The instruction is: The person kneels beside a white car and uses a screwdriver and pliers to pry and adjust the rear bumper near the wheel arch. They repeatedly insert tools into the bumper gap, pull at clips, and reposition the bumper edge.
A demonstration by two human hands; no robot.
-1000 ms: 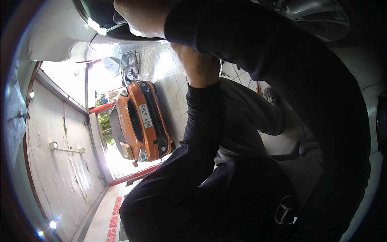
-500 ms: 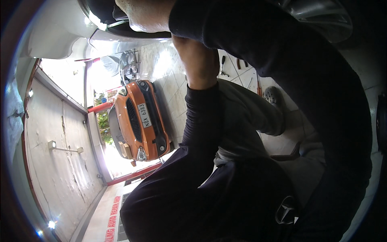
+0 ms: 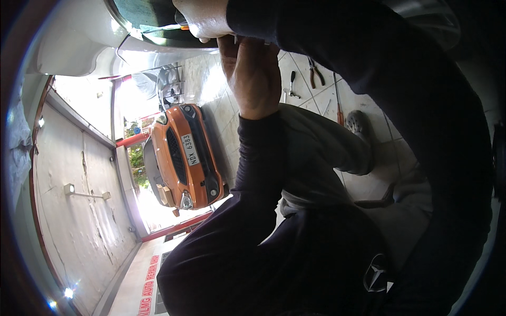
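My right hand [image 3: 203, 18] is at the top, its arm curving in from the right. Its fingers are closed at the edge of a pale car body panel [image 3: 174, 57], by a greenish glass surface [image 3: 145, 11]. A small dark and orange piece [image 3: 184, 27] shows beside the fingers; what it belongs to is hidden. Just below, my left hand [image 3: 252, 76] reaches up against the panel's lower edge. Its fingertips pass behind my right wrist and cannot be seen.
On the tiled floor lie pliers [image 3: 315, 75], a ratchet [image 3: 292, 84] and an orange-handled screwdriver [image 3: 340, 113], near a foot in a grey clog [image 3: 357, 124]. An orange car [image 3: 184, 158] stands to the left. Grey-trousered legs [image 3: 321, 142] are bent below my arms.
My right hand has shifted slightly right, uncovering greenish glass and the orange piece. My left hand has turned and moved slightly left. More of the pliers shows.
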